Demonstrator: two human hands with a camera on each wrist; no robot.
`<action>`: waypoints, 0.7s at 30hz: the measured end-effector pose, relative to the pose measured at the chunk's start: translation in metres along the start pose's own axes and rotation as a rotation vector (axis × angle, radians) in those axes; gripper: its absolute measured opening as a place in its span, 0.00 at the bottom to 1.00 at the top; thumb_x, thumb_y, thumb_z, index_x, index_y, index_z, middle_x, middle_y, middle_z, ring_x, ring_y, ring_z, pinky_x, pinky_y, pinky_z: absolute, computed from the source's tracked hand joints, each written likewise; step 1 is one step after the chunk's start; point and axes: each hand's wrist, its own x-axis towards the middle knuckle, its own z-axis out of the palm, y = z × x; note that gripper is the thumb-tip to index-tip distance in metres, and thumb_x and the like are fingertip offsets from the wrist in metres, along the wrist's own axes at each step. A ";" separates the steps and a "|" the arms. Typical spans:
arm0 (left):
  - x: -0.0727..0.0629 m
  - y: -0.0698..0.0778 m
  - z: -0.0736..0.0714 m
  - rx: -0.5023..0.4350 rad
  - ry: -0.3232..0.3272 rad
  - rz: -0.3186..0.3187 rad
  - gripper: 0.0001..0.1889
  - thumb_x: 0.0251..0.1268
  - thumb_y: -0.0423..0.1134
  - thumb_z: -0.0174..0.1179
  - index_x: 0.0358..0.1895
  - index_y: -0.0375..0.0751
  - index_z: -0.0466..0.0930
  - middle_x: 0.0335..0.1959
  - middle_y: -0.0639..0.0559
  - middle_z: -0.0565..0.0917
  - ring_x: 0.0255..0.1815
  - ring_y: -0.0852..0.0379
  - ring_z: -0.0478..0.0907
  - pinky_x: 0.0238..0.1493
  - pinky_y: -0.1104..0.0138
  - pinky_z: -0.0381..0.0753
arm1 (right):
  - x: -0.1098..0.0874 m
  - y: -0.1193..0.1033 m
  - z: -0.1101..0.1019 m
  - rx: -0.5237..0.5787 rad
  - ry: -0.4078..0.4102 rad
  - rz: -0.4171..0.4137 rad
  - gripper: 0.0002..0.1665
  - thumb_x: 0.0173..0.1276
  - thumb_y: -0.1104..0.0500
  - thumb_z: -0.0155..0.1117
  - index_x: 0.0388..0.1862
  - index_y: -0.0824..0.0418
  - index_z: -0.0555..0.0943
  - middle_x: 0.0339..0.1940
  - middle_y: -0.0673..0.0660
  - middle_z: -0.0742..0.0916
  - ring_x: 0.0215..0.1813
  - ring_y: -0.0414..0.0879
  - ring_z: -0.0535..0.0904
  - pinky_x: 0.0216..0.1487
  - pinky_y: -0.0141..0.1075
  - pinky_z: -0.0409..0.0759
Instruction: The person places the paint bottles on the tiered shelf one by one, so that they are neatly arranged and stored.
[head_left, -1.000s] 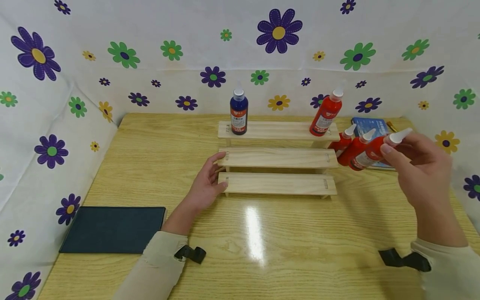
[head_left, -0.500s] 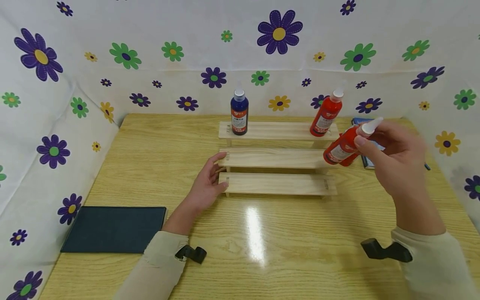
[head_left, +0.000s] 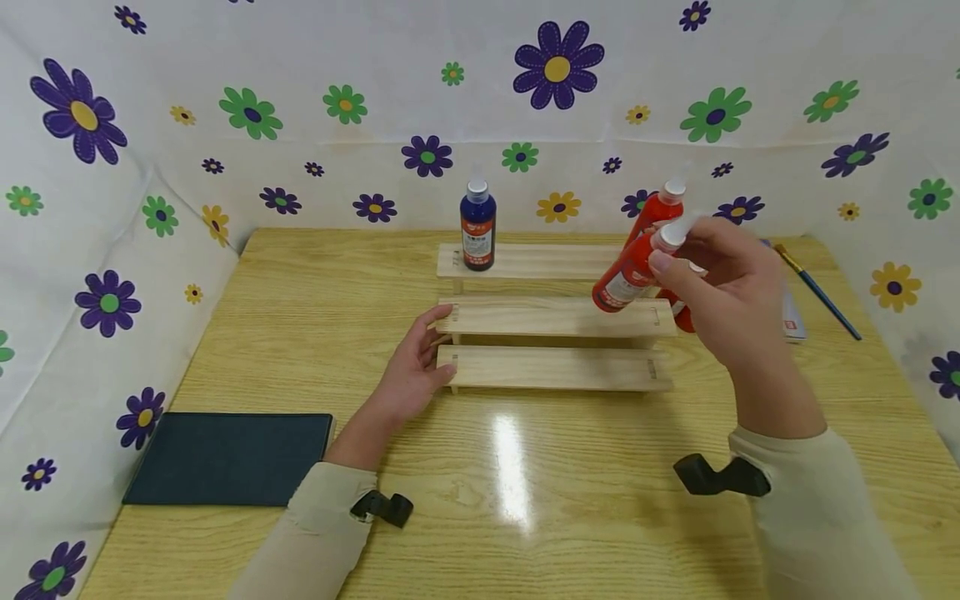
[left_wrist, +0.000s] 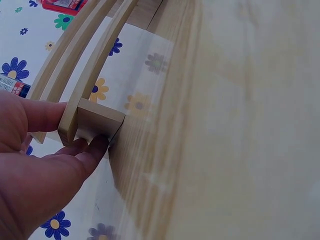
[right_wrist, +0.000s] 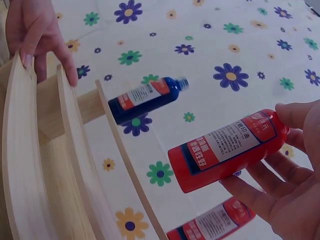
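Note:
My right hand pinches a red ink bottle with a white nozzle near its neck. The bottle tilts over the middle step of a three-step wooden rack. My left hand grips the rack's left end, the fingers curled round its end support in the left wrist view. A blue ink bottle stands on the left of the top step. Another red bottle is at that step's right, partly covered by the held one. Beyond my right fingers shows part of a further red bottle.
A dark flat pad lies at the left of the wooden table. Right of the rack, a paintbrush lies beside a book, mostly behind my right hand. A flowered cloth hangs along the back and sides.
My right hand has carried the red ink bottle leftward, from beside the rack to over its middle step. The left hand stays on the rack's end. The paintbrush has come into fuller view.

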 end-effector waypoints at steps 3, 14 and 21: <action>-0.001 0.001 0.000 0.004 0.001 0.006 0.41 0.66 0.14 0.52 0.77 0.51 0.57 0.69 0.41 0.66 0.70 0.46 0.64 0.69 0.51 0.59 | 0.004 0.001 0.009 0.021 -0.028 -0.017 0.17 0.66 0.73 0.65 0.55 0.73 0.81 0.53 0.63 0.83 0.51 0.55 0.79 0.46 0.31 0.81; 0.002 -0.002 -0.001 0.027 0.001 0.004 0.41 0.66 0.14 0.53 0.77 0.53 0.58 0.69 0.42 0.67 0.69 0.46 0.65 0.69 0.51 0.59 | 0.014 0.000 0.046 0.033 -0.106 -0.013 0.15 0.67 0.72 0.65 0.53 0.70 0.83 0.51 0.65 0.83 0.51 0.57 0.79 0.49 0.36 0.80; 0.001 -0.002 -0.002 0.026 0.006 -0.001 0.41 0.66 0.14 0.53 0.77 0.52 0.58 0.68 0.40 0.67 0.69 0.46 0.65 0.70 0.52 0.58 | 0.021 0.011 0.073 0.020 -0.190 -0.016 0.16 0.68 0.71 0.66 0.54 0.69 0.82 0.50 0.60 0.85 0.52 0.54 0.81 0.49 0.39 0.82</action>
